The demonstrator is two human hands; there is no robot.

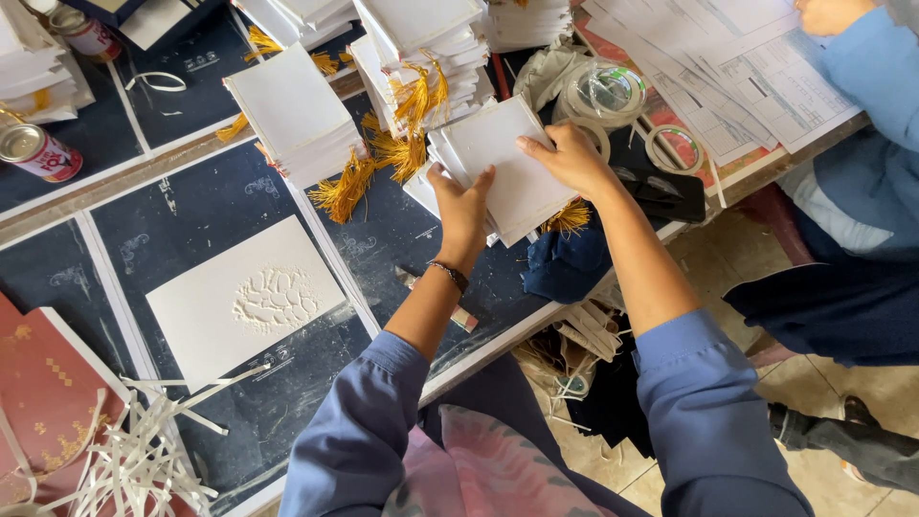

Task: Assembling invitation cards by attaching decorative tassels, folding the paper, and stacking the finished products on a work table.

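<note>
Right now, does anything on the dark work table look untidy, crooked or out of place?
Yes. A loose tangle of white paper strips spills over the dark table's near left corner. The stack of white tasselled cards under the left hand and right hand is fanned unevenly, not squared. Nothing looks damaged.

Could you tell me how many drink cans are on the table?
2: one can at the left edge, another can at the top left by white card stacks. More may lie out of view.
</note>
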